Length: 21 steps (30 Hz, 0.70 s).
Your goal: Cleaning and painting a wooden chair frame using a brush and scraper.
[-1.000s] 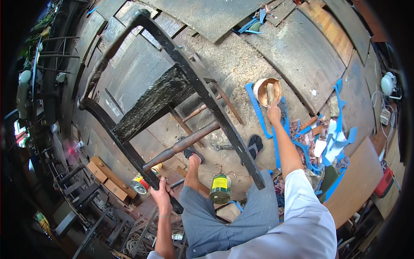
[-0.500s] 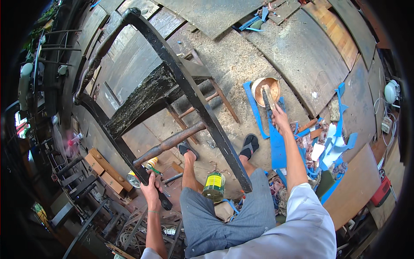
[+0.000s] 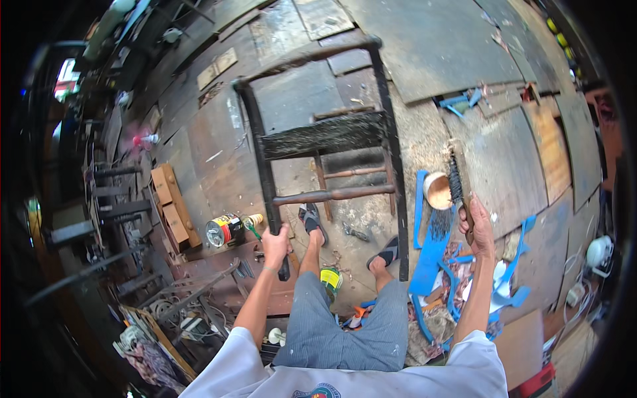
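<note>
My left hand (image 3: 275,242) grips the lower end of a dark, worn wooden chair's leg (image 3: 271,179), with the chair (image 3: 325,132) tilted in front of me, its back frame at the top and a brown turned rung across it. My right hand (image 3: 475,219) holds a wooden-handled brush (image 3: 458,176) upright to the right of the chair, its head clear of the chair. Just left of the brush is a pale round container (image 3: 438,188) with tan contents, beside blue scraps (image 3: 424,265). A green-and-yellow can (image 3: 331,282) sits between my legs.
Another can (image 3: 223,231) lies left of my feet, near wooden blocks (image 3: 174,209). Overlapping boards (image 3: 491,166) cover the dusty floor. Scrap piles (image 3: 438,318) lie to the right, with a white fan (image 3: 597,255) and cords beyond. Frames and furniture (image 3: 113,199) crowd the left side.
The view has swung, so the chair appears more upright and further right. My right hand has lifted the brush out of the container and moved it rightward. My left hand still grips the leg.
</note>
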Available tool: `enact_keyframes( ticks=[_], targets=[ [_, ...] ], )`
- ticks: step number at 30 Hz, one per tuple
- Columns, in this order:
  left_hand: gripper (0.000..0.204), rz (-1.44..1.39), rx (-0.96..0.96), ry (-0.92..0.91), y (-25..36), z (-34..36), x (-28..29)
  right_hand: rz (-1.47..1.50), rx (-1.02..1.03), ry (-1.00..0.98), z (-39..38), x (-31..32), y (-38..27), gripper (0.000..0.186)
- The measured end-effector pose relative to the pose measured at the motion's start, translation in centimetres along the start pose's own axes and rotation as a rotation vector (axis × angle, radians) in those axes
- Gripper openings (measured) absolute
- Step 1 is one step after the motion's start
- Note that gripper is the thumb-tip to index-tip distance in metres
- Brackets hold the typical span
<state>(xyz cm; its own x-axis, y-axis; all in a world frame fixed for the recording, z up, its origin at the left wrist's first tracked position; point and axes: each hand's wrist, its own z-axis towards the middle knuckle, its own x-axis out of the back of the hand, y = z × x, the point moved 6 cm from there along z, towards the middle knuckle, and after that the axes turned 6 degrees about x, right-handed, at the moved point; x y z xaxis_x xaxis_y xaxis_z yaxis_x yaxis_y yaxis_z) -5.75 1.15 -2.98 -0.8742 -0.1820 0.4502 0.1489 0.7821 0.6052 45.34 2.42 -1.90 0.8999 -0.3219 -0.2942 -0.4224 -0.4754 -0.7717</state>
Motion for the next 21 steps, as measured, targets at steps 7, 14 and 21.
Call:
enact_keyframes(
  ticks=[7,14,21],
  targets=[
    [0.025,0.134,-0.044,0.116,-2.6,1.6,0.4,-0.507,0.268,-0.181,6.4,-23.2,-10.7,0.048],
    [0.03,0.189,-0.155,0.15,-1.7,0.2,-0.5,-1.408,0.737,0.143,10.1,-32.7,-9.2,0.049],
    [0.032,0.225,-0.07,0.075,-1.1,-0.1,-2.6,-1.7,1.003,0.27,17.4,-38.9,-15.9,0.044]
  ],
)
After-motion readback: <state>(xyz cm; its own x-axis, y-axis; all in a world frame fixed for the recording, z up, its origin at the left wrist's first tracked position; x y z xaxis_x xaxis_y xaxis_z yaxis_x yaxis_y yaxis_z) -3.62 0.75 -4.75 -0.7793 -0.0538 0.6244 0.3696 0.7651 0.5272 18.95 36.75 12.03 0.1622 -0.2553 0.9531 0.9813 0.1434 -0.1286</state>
